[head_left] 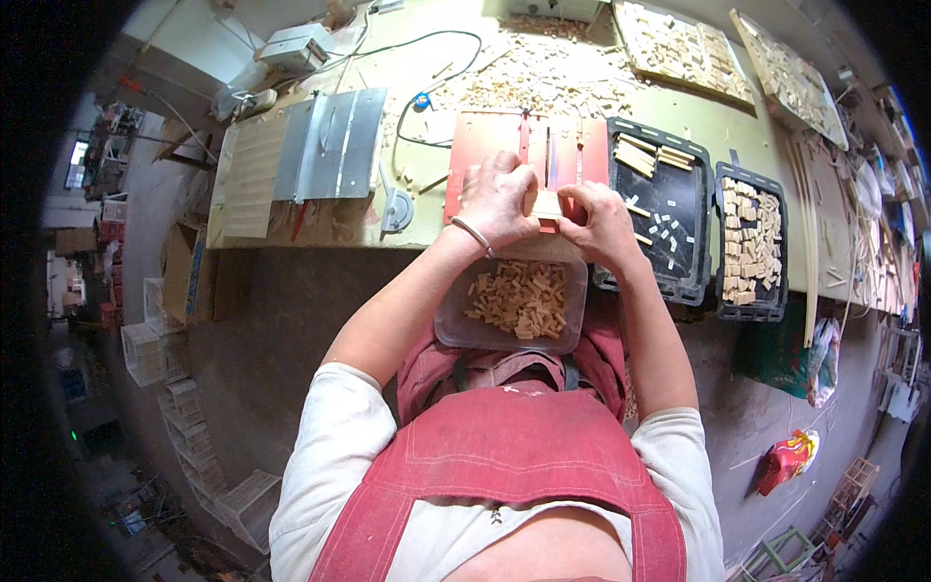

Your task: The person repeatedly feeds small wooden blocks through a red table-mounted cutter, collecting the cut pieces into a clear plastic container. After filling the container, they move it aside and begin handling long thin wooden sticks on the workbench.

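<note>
Two bare hands at a red saw board point(475, 133) on a pale green table. The wood piece point(548, 206) lies at the near end of the board, between the hands and on the near side of a dark slot. It is pale, cream to light tan, short, straight-edged and flat on top, its longer side running from left to right; whether it is one piece or several laid together cannot be told. The left hand point(497, 202), fingers curled, grips its left end; the right hand point(603, 221) pinches its right end between thumb and bent fingers. Below, over the lap, a clear tub point(454, 325) holds many small wood blocks point(524, 303) of similar pale colour, lying in no order. Right of the board, a black tray point(669, 199) bears longer strips and small pale bits; just beside it, a second black tray point(752, 312) holds short blocks, partly in rows
</note>
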`<move>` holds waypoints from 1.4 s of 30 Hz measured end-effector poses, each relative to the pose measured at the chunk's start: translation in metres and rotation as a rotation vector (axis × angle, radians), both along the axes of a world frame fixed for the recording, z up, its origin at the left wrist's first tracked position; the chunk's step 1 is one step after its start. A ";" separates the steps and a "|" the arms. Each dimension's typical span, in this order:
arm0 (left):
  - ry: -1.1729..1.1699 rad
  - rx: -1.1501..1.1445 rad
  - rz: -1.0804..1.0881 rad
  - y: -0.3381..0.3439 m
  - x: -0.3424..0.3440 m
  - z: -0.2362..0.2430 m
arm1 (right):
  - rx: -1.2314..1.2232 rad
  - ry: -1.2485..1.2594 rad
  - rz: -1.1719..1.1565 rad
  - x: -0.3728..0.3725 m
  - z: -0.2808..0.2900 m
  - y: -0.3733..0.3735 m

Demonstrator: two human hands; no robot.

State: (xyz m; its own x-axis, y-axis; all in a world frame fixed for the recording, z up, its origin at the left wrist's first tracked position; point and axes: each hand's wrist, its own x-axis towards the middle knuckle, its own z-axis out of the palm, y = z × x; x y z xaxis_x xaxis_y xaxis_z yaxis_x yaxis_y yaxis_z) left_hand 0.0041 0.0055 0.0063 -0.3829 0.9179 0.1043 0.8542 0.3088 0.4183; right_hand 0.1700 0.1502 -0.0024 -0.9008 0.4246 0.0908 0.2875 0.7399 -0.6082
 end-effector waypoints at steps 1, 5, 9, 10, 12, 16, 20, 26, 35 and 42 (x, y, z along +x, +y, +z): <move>-0.003 -0.015 0.009 0.002 -0.002 0.000 | 0.002 0.014 -0.002 -0.002 0.000 0.002; 0.006 0.007 0.028 0.014 -0.010 0.001 | 0.076 0.109 -0.005 -0.012 -0.004 0.011; 0.026 0.004 0.024 0.025 -0.024 -0.003 | 0.027 0.025 -0.034 -0.024 -0.001 0.023; -0.010 -0.039 0.022 0.028 -0.027 -0.003 | 0.047 0.057 -0.036 -0.025 -0.004 0.025; -0.007 -0.021 0.019 0.033 -0.031 -0.002 | 0.033 0.048 -0.043 -0.030 -0.006 0.030; -0.018 0.007 0.007 0.038 -0.040 -0.007 | 0.009 0.012 -0.047 -0.036 -0.007 0.036; -0.022 0.011 0.005 0.042 -0.045 -0.005 | 0.014 0.074 -0.032 -0.041 -0.012 0.041; 0.130 0.104 -0.042 0.058 -0.055 -0.020 | 0.230 0.002 -0.082 -0.057 -0.052 0.069; 0.162 -0.085 -0.309 -0.025 0.040 0.042 | 0.025 0.387 -0.346 0.056 -0.025 0.036; -0.008 0.010 -0.177 -0.076 0.076 0.031 | -0.156 0.341 -0.991 0.249 -0.088 0.083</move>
